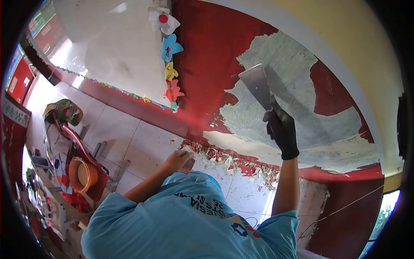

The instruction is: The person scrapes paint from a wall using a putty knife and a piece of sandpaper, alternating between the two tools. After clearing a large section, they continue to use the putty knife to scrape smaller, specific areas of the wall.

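My right hand (282,129), in a black glove, grips a scraper (257,85) with a wide metal blade pointing up and to the left. The blade is in front of the wall's bare grey-green patch (293,77), where red paint (207,56) has come off with ragged edges. Low in front of my blue shirt, my bare left hand (176,160) is closed on a small flat brownish piece (188,165); its kind does not show. Peeled paint flakes (241,166) lie along the foot of the wall below the patch.
A whiteboard (125,47) edged with paper flowers (171,46) hangs to the left. An orange bucket (83,174) rests on a red chair (98,181) at the left. Beside it stands a cluttered table (47,190). A thin cord (340,210) runs at lower right.
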The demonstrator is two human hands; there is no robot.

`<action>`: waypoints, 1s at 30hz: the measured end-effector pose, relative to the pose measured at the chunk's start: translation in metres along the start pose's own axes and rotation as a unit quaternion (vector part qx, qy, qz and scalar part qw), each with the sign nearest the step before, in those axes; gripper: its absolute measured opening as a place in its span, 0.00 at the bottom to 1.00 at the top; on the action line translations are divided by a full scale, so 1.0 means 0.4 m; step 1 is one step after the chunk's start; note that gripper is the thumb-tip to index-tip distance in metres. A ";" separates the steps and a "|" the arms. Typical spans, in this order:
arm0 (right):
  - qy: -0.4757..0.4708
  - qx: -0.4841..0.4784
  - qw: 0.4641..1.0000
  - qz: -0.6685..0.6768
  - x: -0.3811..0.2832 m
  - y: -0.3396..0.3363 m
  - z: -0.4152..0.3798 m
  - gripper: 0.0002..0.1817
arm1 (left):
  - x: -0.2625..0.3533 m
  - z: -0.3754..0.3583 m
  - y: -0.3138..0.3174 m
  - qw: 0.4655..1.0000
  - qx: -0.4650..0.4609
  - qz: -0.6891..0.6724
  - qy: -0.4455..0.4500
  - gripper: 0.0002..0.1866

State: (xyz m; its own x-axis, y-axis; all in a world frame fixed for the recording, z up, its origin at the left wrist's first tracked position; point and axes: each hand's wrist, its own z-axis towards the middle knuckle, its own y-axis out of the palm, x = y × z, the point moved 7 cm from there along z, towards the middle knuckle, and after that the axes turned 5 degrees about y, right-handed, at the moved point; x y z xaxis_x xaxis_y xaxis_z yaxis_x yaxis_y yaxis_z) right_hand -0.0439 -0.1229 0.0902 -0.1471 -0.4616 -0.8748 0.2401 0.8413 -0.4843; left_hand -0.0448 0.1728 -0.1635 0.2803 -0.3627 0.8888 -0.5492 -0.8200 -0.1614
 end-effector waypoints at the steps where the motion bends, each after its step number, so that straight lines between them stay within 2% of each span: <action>1: 0.005 0.002 1.000 -0.010 -0.012 0.002 0.000 0.26 | 0.029 0.017 -0.007 0.999 -0.012 0.017 0.038 0.18; 2: 0.009 0.021 0.999 -0.022 -0.025 0.009 0.004 0.26 | 0.058 0.030 -0.013 0.996 -0.025 0.036 0.074 0.18; 5: 0.044 0.032 0.998 -0.022 -0.008 0.031 0.035 0.23 | 0.111 0.062 -0.037 0.992 -0.050 0.081 0.082 0.18; 7: -0.090 0.004 0.980 -0.177 -0.035 0.080 0.061 0.20 | 0.101 0.091 -0.050 0.990 -0.065 0.088 0.087 0.18; 8: -0.139 0.009 0.969 -0.205 -0.048 0.108 0.064 0.18 | 0.095 0.102 -0.056 0.989 -0.073 0.093 0.091 0.18; 9: -0.133 -0.005 0.970 -0.204 -0.042 0.129 0.069 0.19 | 0.090 0.107 -0.062 0.988 -0.078 0.097 0.088 0.18; 11: -0.061 -0.070 0.983 -0.157 -0.021 0.148 0.064 0.19 | 0.078 0.124 -0.074 0.990 -0.076 0.107 0.055 0.18; 15: -0.049 -0.084 0.990 -0.104 -0.003 0.104 0.028 0.23 | 0.056 0.153 -0.072 0.996 -0.056 0.069 0.025 0.17; 16: 0.021 -0.088 0.993 -0.082 0.016 0.079 0.018 0.24 | 0.066 0.158 -0.068 0.996 -0.037 0.070 0.048 0.17; 17: 0.018 -0.095 0.992 -0.081 0.030 0.067 0.010 0.24 | 0.082 0.164 -0.062 0.995 -0.016 0.072 0.072 0.17; 19: 0.060 -0.048 0.997 -0.026 0.074 0.021 -0.003 0.24 | 0.150 0.154 -0.028 0.994 -0.008 0.064 0.085 0.17; 20: 0.118 -0.065 0.991 0.001 0.113 0.016 -0.013 0.25 | 0.202 0.142 -0.009 0.993 -0.006 0.057 0.101 0.18; 21: 0.113 -0.072 0.991 0.004 0.137 0.012 -0.018 0.25 | 0.261 0.125 0.003 0.993 0.003 0.059 0.098 0.18; 23: 0.069 -0.090 0.992 -0.063 0.180 0.012 -0.030 0.25 | 0.397 0.070 0.086 0.964 -0.128 0.150 0.176 0.28; 25: 0.051 -0.104 0.991 -0.071 0.223 0.005 -0.043 0.25 | 0.480 0.016 0.155 0.914 -0.184 0.189 0.309 0.39; 27: 0.000 -0.119 0.986 -0.118 0.254 -0.004 -0.057 0.26 | 0.545 -0.048 0.240 0.872 -0.312 0.203 0.318 0.45; 28: 0.048 -0.124 0.988 -0.075 0.276 -0.012 -0.060 0.26 | 0.553 -0.052 0.269 0.876 -0.305 0.203 0.314 0.45; 30: 0.037 -0.127 0.987 -0.087 0.291 -0.030 -0.064 0.27 | 0.533 -0.092 0.360 0.836 -0.421 0.201 0.290 0.50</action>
State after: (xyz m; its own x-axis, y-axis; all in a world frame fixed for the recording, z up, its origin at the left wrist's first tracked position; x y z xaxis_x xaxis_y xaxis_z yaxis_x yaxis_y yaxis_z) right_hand -0.0884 -0.1795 -0.0054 -0.2379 -0.5918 -0.7702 -0.0425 0.7985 -0.6005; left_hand -0.0930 -0.0062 0.0184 -0.3542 -0.0581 0.9334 -0.9351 0.0060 -0.3545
